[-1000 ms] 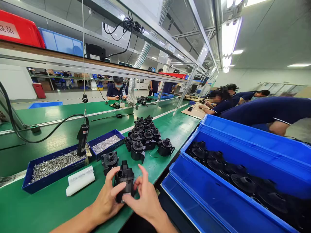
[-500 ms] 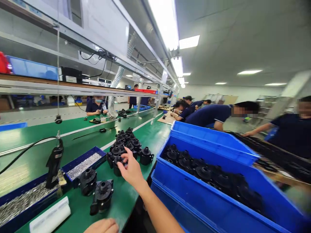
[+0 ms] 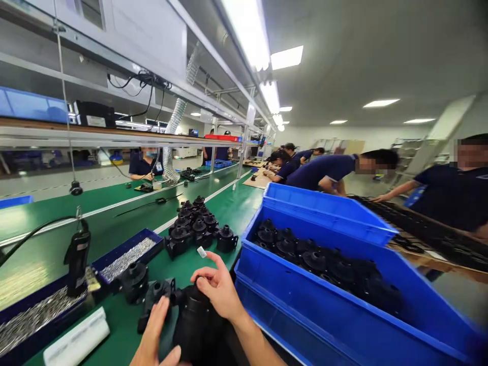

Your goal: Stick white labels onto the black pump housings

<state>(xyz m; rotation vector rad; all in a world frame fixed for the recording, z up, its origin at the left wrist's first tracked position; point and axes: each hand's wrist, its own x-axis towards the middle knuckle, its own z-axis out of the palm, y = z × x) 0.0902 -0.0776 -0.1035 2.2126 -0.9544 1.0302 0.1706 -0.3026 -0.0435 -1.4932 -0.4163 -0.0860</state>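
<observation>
My right hand grips the top of a black pump, a round plastic housing slightly blurred, near the front edge of the bench. A small white label sticks to the tip of its raised index finger. My left hand is open, fingers stretched and thumb apart, just left of the held pump. Its fingertips overlap another black pump; whether they touch it I cannot tell. One more pump stands behind that one. Farther along the bench is a cluster of several similar pumps.
Blue bins with several pumps stand at the right. Navy trays of screws lie left, beside a hanging black electric screwdriver and a white roll. Co-workers sit and stand along the green bench and beyond the bins.
My right hand has drawn back from the cluster towards me, bringing a pump with it. The left hand has risen into view and spread its fingers. The view has shifted slightly.
</observation>
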